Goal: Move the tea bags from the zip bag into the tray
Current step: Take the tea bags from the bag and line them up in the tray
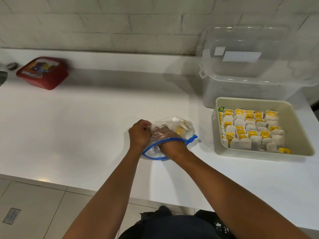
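Head view, clear blue-rimmed zip bag [172,128], crumpled

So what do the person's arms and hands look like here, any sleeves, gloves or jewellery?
Both arms are bare from the lower frame edge to the wrists: no sleeves, gloves, watch or bands visible. The left hand shows no rings. The right hand is seen only through the clear plastic of the zip bag, so rings there cannot be ruled out. Dark clothing shows at the bottom edge.

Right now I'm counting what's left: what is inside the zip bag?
Inside the zip bag: the right hand and a few tea bags. The crumpled plastic and the hand prevent an exact count.
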Motion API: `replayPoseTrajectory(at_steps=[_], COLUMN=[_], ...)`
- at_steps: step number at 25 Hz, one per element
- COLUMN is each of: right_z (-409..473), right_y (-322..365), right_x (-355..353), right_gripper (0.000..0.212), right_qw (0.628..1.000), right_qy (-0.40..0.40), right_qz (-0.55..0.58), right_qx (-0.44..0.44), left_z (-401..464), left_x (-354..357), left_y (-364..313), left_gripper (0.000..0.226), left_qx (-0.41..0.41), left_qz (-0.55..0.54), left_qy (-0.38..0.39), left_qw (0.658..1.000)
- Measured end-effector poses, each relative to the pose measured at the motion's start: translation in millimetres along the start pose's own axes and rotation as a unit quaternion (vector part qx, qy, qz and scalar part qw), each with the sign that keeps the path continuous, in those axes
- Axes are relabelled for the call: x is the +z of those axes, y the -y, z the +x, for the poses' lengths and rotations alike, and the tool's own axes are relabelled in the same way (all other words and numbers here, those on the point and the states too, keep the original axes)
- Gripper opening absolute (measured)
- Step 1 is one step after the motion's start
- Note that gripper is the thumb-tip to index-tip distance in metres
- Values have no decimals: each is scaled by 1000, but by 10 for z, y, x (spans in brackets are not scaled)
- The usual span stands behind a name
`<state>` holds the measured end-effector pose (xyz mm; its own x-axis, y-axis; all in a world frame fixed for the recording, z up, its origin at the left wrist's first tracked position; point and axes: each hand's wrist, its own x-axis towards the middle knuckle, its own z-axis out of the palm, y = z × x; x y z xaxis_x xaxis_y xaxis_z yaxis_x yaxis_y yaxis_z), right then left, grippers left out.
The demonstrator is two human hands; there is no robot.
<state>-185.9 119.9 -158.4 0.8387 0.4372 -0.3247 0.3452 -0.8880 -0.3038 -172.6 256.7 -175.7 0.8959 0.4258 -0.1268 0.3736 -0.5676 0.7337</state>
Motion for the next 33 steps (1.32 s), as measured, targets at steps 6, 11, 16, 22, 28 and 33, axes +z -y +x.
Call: replayPoseTrajectory(at_steps=[6, 11, 16, 22, 28, 33], right_z=[-302, -525, -587, -759, -931, -1063], right_y=[-29, 7, -168, -140, -327, -598], right_x=[-185, -245, -350, -639, -1004, -1076], right_gripper=[29, 32, 37, 16, 16, 17], right_qw=[990, 956, 939, 820, 694, 827], right_qy=[22, -189, -250, -29, -116, -270], right_qz=[129, 27, 150, 571, 711, 493], right_qx=[-58, -222, -185, 2, -4, -20], left_z=[80, 163, 49, -595, -1302, -1447], left_x=[10, -22, -237, -585, -196, 258], left_y=[-43, -1, -115, -696, -1379, -1729], left_gripper=[28, 29, 41, 38, 25, 34], left_qx=[-15, -40, -60, 85, -3, -244], left_qz=[23, -23, 38, -124, -535, -717], left_qy=[-29, -3, 25, -150, -36, 209], left_qw=[999, 999, 997, 977, 844, 618])
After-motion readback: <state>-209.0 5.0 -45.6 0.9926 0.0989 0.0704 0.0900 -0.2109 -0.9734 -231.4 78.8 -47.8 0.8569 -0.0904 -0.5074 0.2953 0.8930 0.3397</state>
